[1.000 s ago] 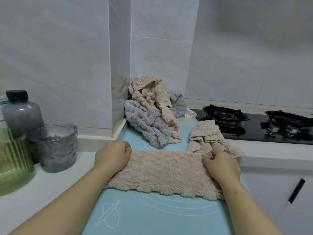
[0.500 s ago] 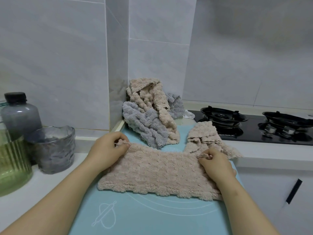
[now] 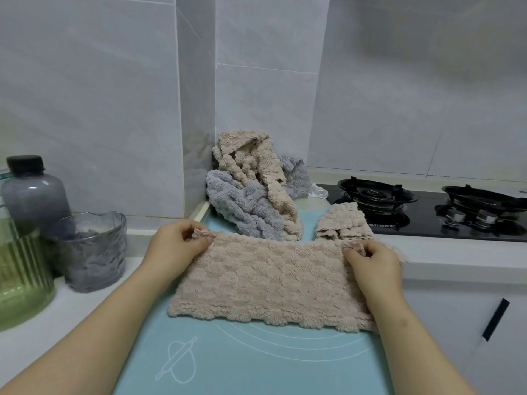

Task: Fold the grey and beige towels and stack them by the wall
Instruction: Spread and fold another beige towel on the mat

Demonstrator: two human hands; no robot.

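A beige towel (image 3: 271, 280) is stretched across the light blue mat (image 3: 256, 363). My left hand (image 3: 178, 248) pinches its far left corner and my right hand (image 3: 370, 259) pinches its far right corner, both corners raised a little off the mat. Behind it, in the corner by the wall, lies a crumpled heap: a grey towel (image 3: 245, 206) with a beige towel (image 3: 256, 166) draped over it. A folded beige towel (image 3: 343, 223) sits to the right of the heap, at the mat's far edge.
A black gas hob (image 3: 427, 212) takes up the counter at the right. At the left stand a dark-capped bottle (image 3: 32, 192), a grey glass cup (image 3: 91, 252) and a green ribbed jar (image 3: 20, 277). A white cabinet with a black handle (image 3: 495, 319) lies below right.
Both hands have lifted the towel's far corners off the mat and drawn them slightly toward me; the towel has shifted a little to the left.
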